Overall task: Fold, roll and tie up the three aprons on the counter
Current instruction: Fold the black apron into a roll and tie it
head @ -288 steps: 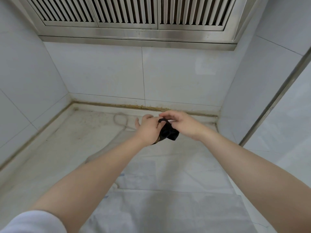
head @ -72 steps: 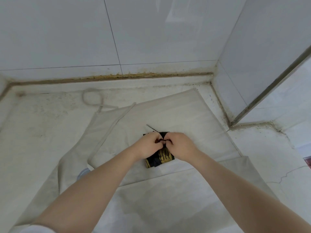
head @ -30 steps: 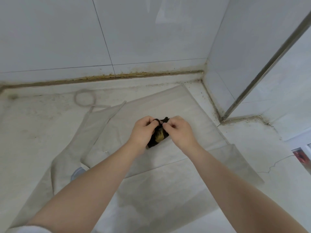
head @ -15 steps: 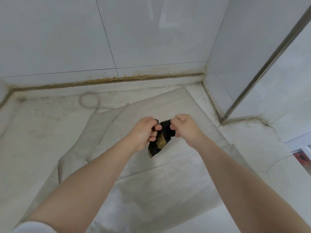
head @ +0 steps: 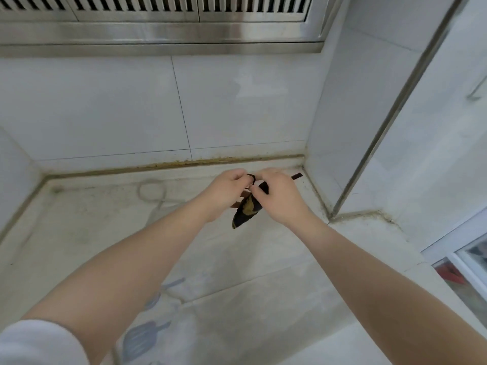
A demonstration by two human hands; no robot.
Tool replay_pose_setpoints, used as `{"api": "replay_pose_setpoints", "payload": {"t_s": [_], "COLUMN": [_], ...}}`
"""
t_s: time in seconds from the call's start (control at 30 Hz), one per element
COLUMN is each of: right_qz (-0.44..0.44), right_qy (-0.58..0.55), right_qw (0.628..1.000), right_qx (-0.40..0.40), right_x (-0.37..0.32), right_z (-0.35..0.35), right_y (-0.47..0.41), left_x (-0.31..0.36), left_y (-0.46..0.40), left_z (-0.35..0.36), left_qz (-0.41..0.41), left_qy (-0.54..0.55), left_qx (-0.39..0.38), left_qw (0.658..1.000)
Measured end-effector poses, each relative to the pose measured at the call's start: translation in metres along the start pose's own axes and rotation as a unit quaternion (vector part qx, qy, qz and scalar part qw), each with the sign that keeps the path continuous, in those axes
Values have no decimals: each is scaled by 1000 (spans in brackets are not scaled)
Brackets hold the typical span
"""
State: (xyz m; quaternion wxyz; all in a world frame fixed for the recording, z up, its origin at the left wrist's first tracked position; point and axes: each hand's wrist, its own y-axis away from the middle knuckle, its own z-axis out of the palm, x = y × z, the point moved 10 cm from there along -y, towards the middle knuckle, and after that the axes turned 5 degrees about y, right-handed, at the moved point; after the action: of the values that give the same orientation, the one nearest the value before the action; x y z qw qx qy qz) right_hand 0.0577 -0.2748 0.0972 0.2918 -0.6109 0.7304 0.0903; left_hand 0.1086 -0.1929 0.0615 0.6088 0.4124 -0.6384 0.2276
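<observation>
A small rolled black apron with a gold print [head: 247, 210] hangs in the air above the counter, held between both hands. My left hand [head: 225, 191] and my right hand [head: 276, 196] pinch its dark strap at the top of the roll; one strap end [head: 296, 176] sticks out to the right. Beneath my arms a pale beige apron [head: 263, 264] lies spread flat on the counter, its cord loop [head: 152, 191] at the far left. A second pale apron with blue utensil prints [head: 147, 335] lies nearest me.
The marble counter [head: 66, 233] ends at tiled walls at the back, left and right. A steel range hood [head: 163, 25] hangs overhead. A steel-edged corner post [head: 340, 206] stands at the right, with a window frame [head: 463, 262] beyond it.
The head has tilted up, bringing the hood into view. Both hands lifted the black roll off the beige apron and moved it farther back, still working its strap.
</observation>
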Motion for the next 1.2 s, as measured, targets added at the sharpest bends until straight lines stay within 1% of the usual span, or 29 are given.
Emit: {"api": "replay_pose_setpoints", "payload": {"t_s": [0.07, 0.13, 0.2, 0.23, 0.3, 0.37, 0.43, 0.5, 0.53, 0.57, 0.63, 0.73, 0.77, 0.8, 0.9, 0.97, 1.07, 1.13, 1.2], "right_qz": [25, 58, 81, 98, 141, 171, 191, 189, 183, 168, 147, 138, 129, 130, 106, 95, 57, 33, 20], "right_qy": [-53, -72, -94, -135, -226, -288, -353, -397, -411, -420, -420, -402, -397, -395, -389, -403, -426, -425, -416], "right_qw": [998, 995, 988, 980, 946, 913, 883, 866, 865, 866, 876, 886, 888, 889, 891, 884, 875, 878, 885], "right_qx": [8, 43, 87, 110, 186, 231, 245, 238, 224, 213, 187, 185, 192, 193, 208, 215, 226, 216, 207], "right_x": [-5, -5, 3, 10, 35, 58, 76, 87, 88, 93, 103, 126, 138, 142, 175, 189, 206, 207, 203], "right_z": [-15, -39, -64, -76, -110, -136, -155, -178, -185, -202, -233, -283, -310, -318, -388, -421, -488, -531, -558], "right_y": [1, 4, 9, 12, 31, 48, 59, 67, 68, 68, 69, 70, 69, 69, 76, 80, 80, 70, 57], "left_x": [18, 38, 59, 67, 82, 96, 110, 131, 140, 158, 187, 226, 245, 251, 296, 320, 366, 403, 429], "left_y": [5, 11, 14, 17, 21, 24, 32, 43, 46, 51, 57, 58, 58, 57, 61, 63, 67, 74, 78], "left_z": [5, 14, 31, 38, 63, 88, 116, 142, 147, 160, 187, 232, 251, 258, 319, 342, 374, 387, 391], "left_qz": [-7, -1, 20, 24, 41, 100, 178, 264, 301, 336, 377, 399, 409, 412, 441, 455, 472, 503, 517], "left_qy": [17, 44, 109, 150, 171, 101, -43, -172, -208, -227, -249, -295, -297, -297, -292, -303, -241, -190, -183], "left_qx": [-16, -45, -95, -116, -157, -173, -187, -164, -145, -130, -108, -82, -67, -58, -44, -29, -9, 15, 39], "left_qw": [1000, 998, 989, 982, 972, 975, 965, 935, 919, 905, 885, 864, 860, 859, 847, 837, 848, 843, 835]}}
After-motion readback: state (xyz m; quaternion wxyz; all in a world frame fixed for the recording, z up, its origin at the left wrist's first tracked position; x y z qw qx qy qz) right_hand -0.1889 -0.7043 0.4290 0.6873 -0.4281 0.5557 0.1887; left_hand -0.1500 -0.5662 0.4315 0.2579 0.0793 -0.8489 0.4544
